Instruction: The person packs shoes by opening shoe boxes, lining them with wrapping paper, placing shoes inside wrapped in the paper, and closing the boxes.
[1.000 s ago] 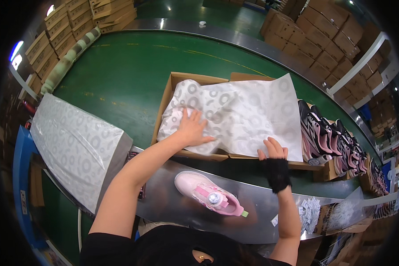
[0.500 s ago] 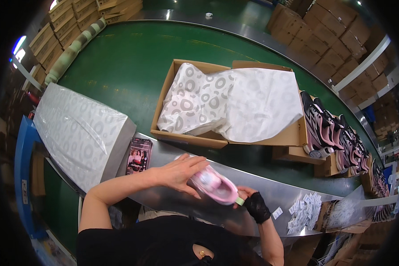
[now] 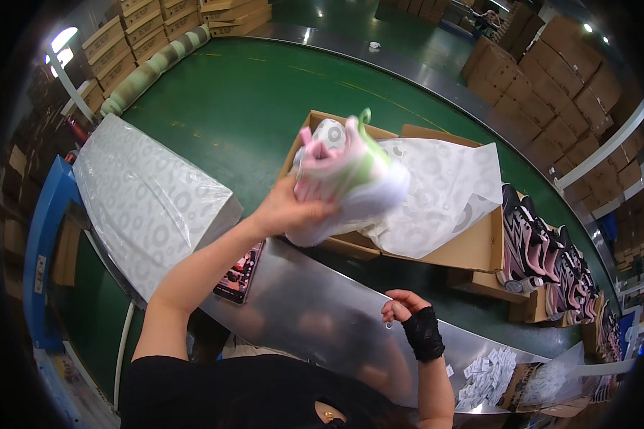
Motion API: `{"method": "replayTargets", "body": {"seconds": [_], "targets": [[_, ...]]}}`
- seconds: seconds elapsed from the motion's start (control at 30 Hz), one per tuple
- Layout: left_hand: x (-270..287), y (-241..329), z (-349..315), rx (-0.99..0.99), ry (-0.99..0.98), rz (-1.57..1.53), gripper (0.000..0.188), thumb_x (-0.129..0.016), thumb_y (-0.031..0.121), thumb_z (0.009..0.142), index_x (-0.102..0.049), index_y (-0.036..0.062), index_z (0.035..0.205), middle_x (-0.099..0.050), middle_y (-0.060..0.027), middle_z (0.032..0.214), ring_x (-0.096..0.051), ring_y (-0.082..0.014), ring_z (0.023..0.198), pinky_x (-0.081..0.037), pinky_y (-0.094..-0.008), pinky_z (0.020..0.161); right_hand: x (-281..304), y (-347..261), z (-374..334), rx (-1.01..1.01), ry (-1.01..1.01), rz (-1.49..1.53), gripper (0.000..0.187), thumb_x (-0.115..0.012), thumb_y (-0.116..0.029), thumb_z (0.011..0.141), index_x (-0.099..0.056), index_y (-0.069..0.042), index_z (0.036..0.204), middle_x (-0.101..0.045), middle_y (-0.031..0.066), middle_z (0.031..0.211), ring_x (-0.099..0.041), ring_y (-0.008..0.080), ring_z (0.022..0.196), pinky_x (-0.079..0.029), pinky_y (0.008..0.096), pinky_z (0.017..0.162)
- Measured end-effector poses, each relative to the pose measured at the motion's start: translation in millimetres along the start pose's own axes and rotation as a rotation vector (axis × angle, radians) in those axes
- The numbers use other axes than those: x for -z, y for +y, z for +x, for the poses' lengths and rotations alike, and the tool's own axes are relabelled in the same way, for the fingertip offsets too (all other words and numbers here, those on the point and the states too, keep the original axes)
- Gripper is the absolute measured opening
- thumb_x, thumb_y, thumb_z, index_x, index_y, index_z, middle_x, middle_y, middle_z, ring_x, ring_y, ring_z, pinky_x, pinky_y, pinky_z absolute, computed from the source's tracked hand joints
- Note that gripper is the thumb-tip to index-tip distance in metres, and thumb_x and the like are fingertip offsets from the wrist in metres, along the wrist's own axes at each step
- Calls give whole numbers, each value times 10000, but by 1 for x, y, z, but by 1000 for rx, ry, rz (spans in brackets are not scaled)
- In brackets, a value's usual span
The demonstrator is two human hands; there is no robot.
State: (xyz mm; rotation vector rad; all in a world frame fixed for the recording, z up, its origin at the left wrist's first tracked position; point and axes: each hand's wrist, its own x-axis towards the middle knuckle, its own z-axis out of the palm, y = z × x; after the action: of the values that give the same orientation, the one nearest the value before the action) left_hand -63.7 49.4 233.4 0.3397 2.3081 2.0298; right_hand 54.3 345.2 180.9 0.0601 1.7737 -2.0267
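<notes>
- Left grip (image 3: 288,209) was clamped on a rounded pink-white-green sneaker (image 3: 368,175).
- Seemed light, soft-topped, firm-soled; midfoot hold looked best.
- Right grip (image 3: 408,309) was curled; couldn't tell if closed.

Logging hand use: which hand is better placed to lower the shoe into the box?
Probably the left hand: it holds the shoe by the open box. The right hand is farther off.

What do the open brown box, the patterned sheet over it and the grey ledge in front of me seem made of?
Open brown box: probably cardboard, matte, with thin, straight walls.
Patterned sheet: likely thin paper, dull white, judging by its creases and curling edge, though plastic film is possible.
Grey ledge: apparently bare metal, smooth and semi-glossy, since it shows blurred reflections.
</notes>
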Motion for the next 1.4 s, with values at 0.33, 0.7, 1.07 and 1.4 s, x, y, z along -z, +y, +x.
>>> {"method": "replayTargets", "body": {"seconds": [0.33, 0.7, 1.07, 1.4], "targets": [[-78, -90, 94, 799, -99, -404, 477, -497, 347, 871, -387, 27, 1207, -494, -168, 1155, -539, -299, 975, -465, -439, 790, 10, 12, 37, 90, 246, 30, 478, -604, -181, 794, -414, 14, 1187, -563, 111, 1030, -550, 158, 865, -446, 248, 724], [20, -46, 18, 231, 425, -236, 546, -356, 493, 884, -464, 27, 1148, -533, -123, 1066, -483, -222, 1012, -395, -380, 811, -17, -37, 99, 680, 551, -1053, 616, -528, 54, 652, -373, -67, 1236, -449, 106, 1204, -439, 222, 1086, -329, 420, 894], [-1, -90, 6, 220, 350, 155, 567, -434, 432, 857, -565, -114, 938, -616, -196, 850, -582, -200, 792, -442, -298, 721, -14, -1, 115, 607, 488, -1605, 593, -422, 30, 759, -354, -212, 1296, -300, 137, 1353, -280, 385, 1224, -287, 592, 900], [-3, -85, 21, 374, 255, -29, 497, -432, 404, 877, -570, -55, 1008, -613, -96, 869, -555, -119, 783, -435, -247, 659, -1, -31, 112, 612, 397, -1664, 656, -492, 58, 661, -390, -174, 1266, -348, 136, 1319, -304, 347, 1218, -360, 474, 868]]}}
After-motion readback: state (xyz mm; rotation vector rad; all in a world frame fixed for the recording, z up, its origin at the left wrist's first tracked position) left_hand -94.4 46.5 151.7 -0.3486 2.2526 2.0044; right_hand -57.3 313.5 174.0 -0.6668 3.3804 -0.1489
